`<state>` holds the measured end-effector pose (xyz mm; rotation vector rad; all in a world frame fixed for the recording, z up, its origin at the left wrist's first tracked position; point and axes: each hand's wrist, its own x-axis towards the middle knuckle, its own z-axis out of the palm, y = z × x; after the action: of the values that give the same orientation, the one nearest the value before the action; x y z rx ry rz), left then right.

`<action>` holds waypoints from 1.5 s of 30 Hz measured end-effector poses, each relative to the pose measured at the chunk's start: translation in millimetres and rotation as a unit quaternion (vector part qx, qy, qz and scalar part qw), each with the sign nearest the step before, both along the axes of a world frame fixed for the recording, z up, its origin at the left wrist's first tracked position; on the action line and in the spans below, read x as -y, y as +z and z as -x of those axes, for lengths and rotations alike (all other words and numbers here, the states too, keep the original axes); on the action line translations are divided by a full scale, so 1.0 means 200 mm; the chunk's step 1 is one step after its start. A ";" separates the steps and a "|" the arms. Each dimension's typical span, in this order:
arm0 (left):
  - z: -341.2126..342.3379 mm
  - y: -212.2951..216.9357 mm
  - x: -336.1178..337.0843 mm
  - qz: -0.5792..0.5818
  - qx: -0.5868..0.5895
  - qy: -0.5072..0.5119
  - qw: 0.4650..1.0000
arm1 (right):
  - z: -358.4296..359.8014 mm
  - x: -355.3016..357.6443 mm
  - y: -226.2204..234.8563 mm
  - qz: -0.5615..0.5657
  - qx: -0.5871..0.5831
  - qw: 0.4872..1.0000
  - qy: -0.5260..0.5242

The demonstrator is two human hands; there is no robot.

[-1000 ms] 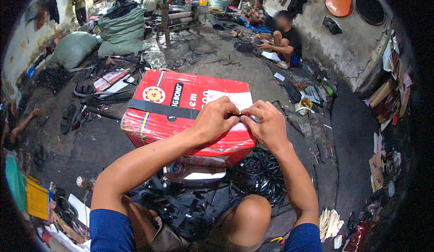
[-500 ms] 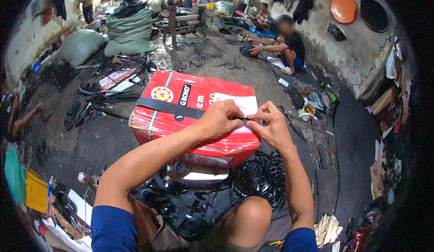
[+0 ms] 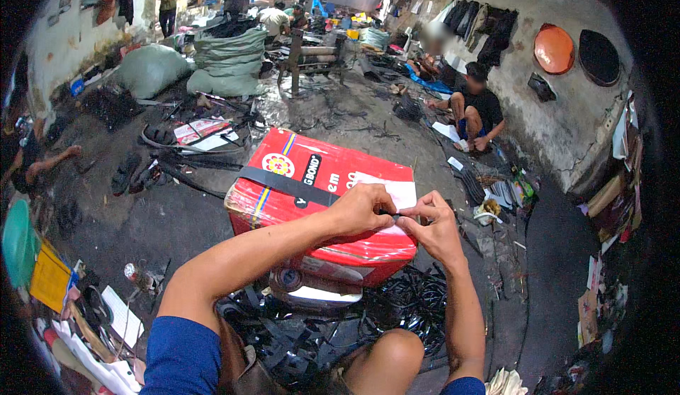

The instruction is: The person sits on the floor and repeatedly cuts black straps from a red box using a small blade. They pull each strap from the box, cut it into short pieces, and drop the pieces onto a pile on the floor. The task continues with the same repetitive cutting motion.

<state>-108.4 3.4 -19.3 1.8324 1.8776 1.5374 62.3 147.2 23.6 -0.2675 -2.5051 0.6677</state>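
Red box (image 3: 278, 205), hands (image 3: 364, 209) (image 3: 435, 231) on black strip (image 3: 286, 182)

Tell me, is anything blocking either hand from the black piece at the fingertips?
Nothing visible stands in the way: the left hand and right hand both pinch the black piece, over the red box.

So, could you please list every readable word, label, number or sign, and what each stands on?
Red box: white lettering on a black label; I don't copy printed words or brands.
Same box: larger white characters, likewise not copied; also a flower emblem.
White sheet at lower left: any marks too small to read.
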 end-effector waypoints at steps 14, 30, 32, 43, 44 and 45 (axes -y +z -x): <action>0.02 -0.01 -0.09 0.027 -0.011 0.047 0.998 | 0.09 0.02 -0.16 0.240 -0.087 0.965 -0.061; -0.09 -0.02 -0.18 -0.059 0.043 -0.034 0.997 | 0.00 -0.01 -0.33 0.527 -0.129 0.840 -0.013; -0.10 0.00 -0.19 -0.052 0.052 -0.037 0.997 | -0.01 -0.01 -0.34 0.683 -0.116 0.720 0.023; -0.13 0.03 -0.24 -0.038 0.088 -0.054 0.994 | 0.12 -0.20 -0.08 0.321 -0.014 0.937 -0.134; -0.13 0.03 -0.24 -0.039 0.071 -0.046 0.996 | 0.16 -0.25 -0.12 0.183 -0.007 0.969 -0.166; -0.11 0.01 -0.24 -0.036 0.073 -0.046 0.996 | 0.20 -0.29 -0.20 0.059 -0.058 0.980 -0.178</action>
<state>-85.4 50.7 -16.3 1.7540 1.6720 1.6781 21.8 205.0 -16.9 -0.6820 -2.2288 0.6620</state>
